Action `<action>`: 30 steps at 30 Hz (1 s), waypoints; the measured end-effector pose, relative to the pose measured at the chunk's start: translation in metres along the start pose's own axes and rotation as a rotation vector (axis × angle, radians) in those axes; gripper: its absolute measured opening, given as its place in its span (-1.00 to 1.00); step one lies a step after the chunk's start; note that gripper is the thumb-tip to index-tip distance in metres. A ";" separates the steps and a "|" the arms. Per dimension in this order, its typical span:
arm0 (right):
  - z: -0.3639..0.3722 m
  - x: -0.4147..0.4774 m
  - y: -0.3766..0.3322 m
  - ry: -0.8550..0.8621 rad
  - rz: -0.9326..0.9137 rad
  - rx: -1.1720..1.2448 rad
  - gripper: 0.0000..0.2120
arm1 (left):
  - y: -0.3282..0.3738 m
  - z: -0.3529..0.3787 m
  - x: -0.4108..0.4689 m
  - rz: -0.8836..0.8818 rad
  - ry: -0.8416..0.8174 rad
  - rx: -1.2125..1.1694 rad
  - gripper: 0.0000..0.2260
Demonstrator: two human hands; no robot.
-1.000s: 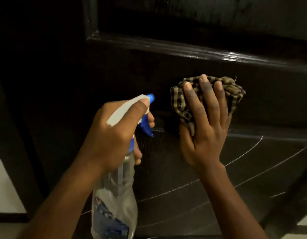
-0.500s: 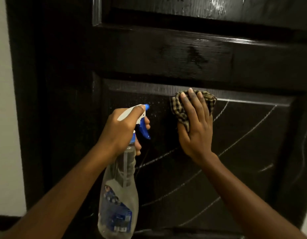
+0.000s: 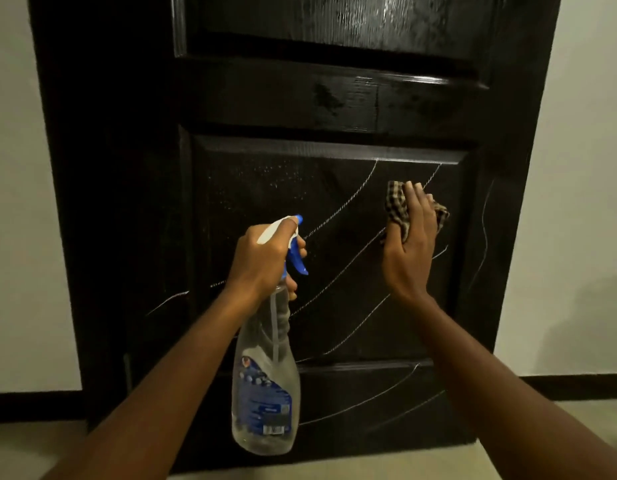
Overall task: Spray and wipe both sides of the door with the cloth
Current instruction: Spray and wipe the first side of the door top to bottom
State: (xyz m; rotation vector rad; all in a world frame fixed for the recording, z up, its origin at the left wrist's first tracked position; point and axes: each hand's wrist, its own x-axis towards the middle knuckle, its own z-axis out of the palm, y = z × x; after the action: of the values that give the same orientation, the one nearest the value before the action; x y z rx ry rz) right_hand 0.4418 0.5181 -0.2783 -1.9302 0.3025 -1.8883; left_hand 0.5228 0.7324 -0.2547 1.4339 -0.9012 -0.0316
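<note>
A dark, glossy panelled door [image 3: 265, 98] fills the middle of the view, its lower panel crossed by thin white curved scratch lines and dotted with fine spray droplets at upper left. My left hand [image 3: 262, 261] grips the neck of a clear spray bottle [image 3: 265, 382] with a white and blue trigger head, nozzle pointed at the door. My right hand [image 3: 409, 247] presses a crumpled brown checked cloth [image 3: 397, 209] flat against the right part of the lower panel, fingers fairly straight over it.
Pale walls [image 3: 584, 168] flank the door on both sides, with a dark skirting board [image 3: 573, 386] along their base. A light floor [image 3: 352, 469] shows at the bottom edge.
The view has pulled back and more of the door shows. My right hand has slid the cloth rightward and down across the lower panel. My left hand keeps holding the bottle.
</note>
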 end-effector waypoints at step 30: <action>-0.033 0.047 0.091 0.325 0.148 0.136 -0.39 | 0.016 0.126 0.094 -0.041 -0.323 0.011 -0.55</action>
State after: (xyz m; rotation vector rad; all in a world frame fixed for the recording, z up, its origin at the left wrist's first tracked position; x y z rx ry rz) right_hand 0.4239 0.4124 -0.2765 -1.4696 0.3898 -2.0611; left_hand 0.5101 0.5825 -0.2083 1.4814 -1.1355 -0.2968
